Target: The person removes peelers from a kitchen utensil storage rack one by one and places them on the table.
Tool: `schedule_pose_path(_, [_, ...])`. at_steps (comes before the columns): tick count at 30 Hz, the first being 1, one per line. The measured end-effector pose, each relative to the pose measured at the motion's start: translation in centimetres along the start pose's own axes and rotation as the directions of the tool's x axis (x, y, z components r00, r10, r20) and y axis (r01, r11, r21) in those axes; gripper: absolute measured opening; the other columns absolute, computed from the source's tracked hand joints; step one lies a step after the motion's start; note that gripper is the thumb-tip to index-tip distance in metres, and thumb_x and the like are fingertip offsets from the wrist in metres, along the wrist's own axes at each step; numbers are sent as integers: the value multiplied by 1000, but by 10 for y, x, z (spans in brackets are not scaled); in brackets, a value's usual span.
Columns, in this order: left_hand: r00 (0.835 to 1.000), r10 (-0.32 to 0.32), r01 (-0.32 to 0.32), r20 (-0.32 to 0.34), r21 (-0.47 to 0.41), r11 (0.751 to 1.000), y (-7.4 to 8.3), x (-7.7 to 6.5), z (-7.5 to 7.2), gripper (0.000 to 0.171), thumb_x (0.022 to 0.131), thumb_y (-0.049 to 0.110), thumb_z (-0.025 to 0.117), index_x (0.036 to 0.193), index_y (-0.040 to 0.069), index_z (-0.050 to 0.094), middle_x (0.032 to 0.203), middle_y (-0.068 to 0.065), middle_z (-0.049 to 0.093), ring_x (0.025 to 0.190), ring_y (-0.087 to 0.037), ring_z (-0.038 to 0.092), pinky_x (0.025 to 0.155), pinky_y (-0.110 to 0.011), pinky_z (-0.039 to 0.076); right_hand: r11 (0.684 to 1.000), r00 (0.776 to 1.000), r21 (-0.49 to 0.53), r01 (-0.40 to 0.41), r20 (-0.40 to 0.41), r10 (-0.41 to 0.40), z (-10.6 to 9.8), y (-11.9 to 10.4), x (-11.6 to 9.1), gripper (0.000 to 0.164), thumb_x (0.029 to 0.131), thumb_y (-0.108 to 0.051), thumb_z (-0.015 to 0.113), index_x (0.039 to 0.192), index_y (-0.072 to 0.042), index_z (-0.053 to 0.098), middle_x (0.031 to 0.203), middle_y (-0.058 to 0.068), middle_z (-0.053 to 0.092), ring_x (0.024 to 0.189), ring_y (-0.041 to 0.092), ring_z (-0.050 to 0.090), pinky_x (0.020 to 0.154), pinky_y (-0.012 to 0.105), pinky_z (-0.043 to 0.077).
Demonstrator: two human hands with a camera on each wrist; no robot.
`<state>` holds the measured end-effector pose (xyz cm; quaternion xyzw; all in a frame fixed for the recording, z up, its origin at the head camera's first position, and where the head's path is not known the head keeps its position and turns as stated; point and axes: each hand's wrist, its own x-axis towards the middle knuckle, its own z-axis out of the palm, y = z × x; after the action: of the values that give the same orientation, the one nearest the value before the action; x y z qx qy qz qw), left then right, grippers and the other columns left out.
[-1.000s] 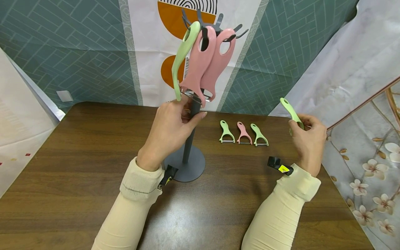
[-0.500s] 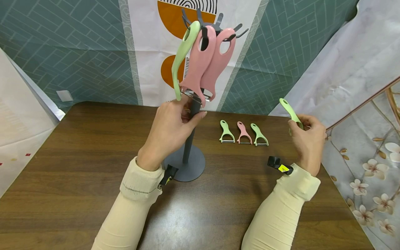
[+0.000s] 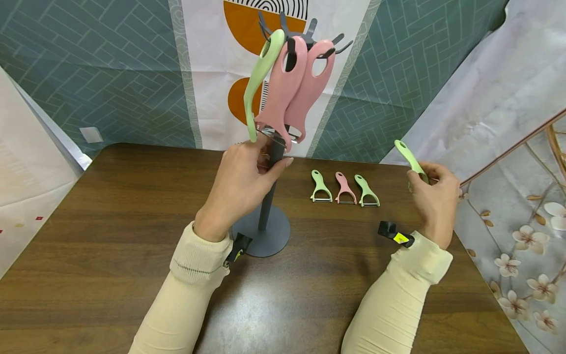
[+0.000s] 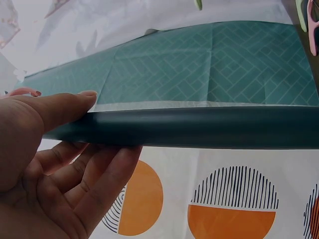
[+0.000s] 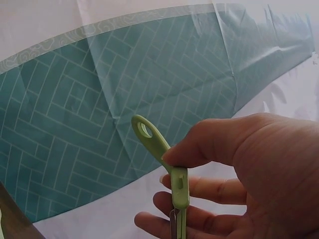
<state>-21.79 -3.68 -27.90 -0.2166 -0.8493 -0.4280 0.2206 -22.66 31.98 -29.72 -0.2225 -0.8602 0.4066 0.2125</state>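
Four light-green plastic peelers (image 3: pixel 319 184) are counted: one hung, two laid flat, one held. Three pink plastic peelers (image 3: pixel 283 96) are counted: two hung, one laid flat. One dark grey round-based stand (image 3: pixel 266 214), one left hand (image 3: pixel 240 179) and one right hand (image 3: pixel 435 196) are seen.

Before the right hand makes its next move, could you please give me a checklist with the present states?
1. Right hand holds a green peeler: ok.
2. Hole in the peeler's handle uncovered: ok.
3. Left hand grips the stand: ok.
4. Firmness of that grip: cannot tell.
5. Some hooks bare: ok.
6. Held peeler near the hooks: not ok, well to their right.
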Motion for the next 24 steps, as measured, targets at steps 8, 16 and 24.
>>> schedule_pose_path(8, [1000,-2,2,0,1,1000,0,0,0,20,92,25,78,96,9,66,79,-3,70,69,-14,65,68,-32,49,1000,1000,8,-8,-3,8,0,1,0,40,94,-26,64,133,-14,68,92,-21,57,85,-1,55,67,16,44])
schedule_pose_path(16, [1000,-7,7,2,1,1000,0,0,0,20,92,25,77,95,9,66,79,-3,70,69,-14,64,68,-33,49,1000,1000,6,-9,8,9,-1,2,1,41,94,-24,63,133,-13,67,91,-21,56,81,-2,55,67,15,44])
schedule_pose_path(24, [1000,-3,3,5,3,1000,0,0,0,21,92,25,77,99,9,67,84,-4,74,74,-14,69,72,-35,53,1000,1000,-22,0,28,0,0,5,3,42,96,-27,63,136,-13,66,94,-21,54,86,-2,53,72,17,45])
